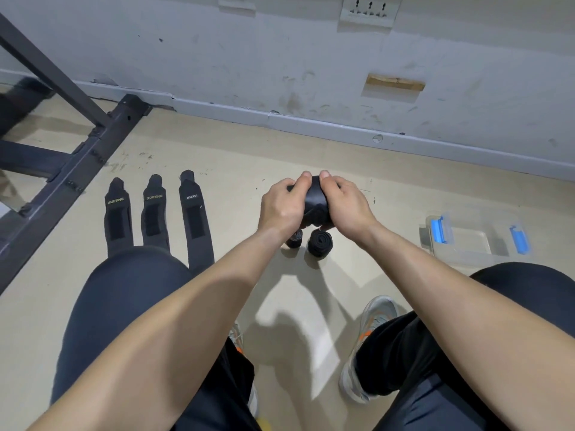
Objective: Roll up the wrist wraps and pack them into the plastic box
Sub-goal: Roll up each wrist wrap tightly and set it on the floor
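Note:
My left hand (281, 203) and my right hand (347, 205) both grip a black wrist wrap (315, 202) held above the floor, thumbs on its top edge; the fingers cover much of it. Just below the hands two rolled black wraps stand on the floor, one partly hidden under my left wrist (294, 239), the other beside it (320, 242). Three unrolled black wraps lie flat side by side to the left: (116, 217), (154, 214), (196, 222). A clear plastic box (476, 244) with blue clips sits on the floor at the right, its inside looking bare.
A black metal frame (77, 163) stands on the floor at the left. The grey wall and skirting board (311, 122) run behind the hands. My knees and sneakers (370, 343) fill the lower part of the view, and one knee covers the near ends of the flat wraps.

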